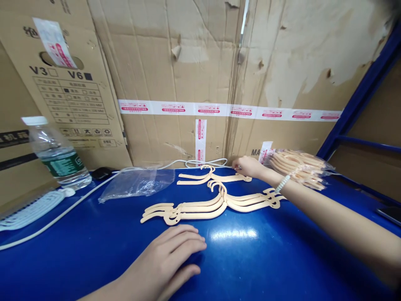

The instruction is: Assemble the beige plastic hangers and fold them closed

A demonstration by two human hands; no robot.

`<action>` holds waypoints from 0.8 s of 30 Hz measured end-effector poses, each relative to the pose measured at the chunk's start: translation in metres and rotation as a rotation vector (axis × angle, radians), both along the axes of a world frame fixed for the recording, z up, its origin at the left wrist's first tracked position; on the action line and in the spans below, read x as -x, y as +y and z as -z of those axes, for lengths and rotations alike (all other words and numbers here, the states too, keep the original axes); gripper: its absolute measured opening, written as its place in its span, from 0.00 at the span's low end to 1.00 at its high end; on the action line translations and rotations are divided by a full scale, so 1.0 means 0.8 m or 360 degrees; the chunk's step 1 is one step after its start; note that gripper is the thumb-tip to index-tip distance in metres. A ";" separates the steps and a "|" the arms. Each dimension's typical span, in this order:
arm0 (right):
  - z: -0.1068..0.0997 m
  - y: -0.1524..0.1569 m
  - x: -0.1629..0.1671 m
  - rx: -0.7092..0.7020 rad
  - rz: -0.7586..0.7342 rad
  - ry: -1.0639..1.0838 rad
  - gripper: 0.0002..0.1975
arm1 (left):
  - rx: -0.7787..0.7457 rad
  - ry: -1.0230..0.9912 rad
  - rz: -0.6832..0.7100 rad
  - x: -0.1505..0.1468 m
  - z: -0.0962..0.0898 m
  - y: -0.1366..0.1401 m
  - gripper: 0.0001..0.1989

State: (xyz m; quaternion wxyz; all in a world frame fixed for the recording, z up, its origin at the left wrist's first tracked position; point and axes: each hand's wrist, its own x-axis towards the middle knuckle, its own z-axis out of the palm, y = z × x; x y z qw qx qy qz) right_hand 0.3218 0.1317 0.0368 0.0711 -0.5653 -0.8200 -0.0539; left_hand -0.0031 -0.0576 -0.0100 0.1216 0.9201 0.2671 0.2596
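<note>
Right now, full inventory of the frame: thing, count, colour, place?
single hanger: one, cream, far on the table, right hand at its end
hanger stack: several, cream, mid table
bagged hangers: one bundle, cream in clear plastic, far right
empty plastic bag: one, clear, left of the hangers
water bottle: one, clear with green label, white cap, far left
cable: one, white, across the left side
table: one, glossy blue
cardboard boxes: several, brown, behind the table
left hand: flat on the table, holds nothing
right hand: fingers on the single hanger's end, beaded bracelet on the wrist
</note>
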 end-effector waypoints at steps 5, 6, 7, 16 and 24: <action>-0.024 -0.042 0.022 -0.0203 -0.0195 0.0453 0.07 | 0.0181 -0.0169 -0.0059 0.000 -0.010 -0.004 0.13; -0.025 -0.055 0.032 -0.0230 -0.0236 0.0553 0.08 | 0.0256 -0.0198 -0.0105 -0.001 -0.013 -0.005 0.12; -0.026 -0.070 0.043 -0.0250 -0.0282 0.0663 0.09 | 0.0349 -0.0224 -0.0159 -0.002 -0.015 -0.005 0.12; 0.012 -0.204 0.131 -0.0004 -0.1268 0.1427 0.09 | 0.1432 -0.0921 -0.0211 -0.016 -0.017 0.005 0.15; -0.006 -0.145 0.106 0.0038 -0.1129 0.0976 0.04 | 0.1720 -0.1351 -0.0541 -0.014 -0.010 0.007 0.17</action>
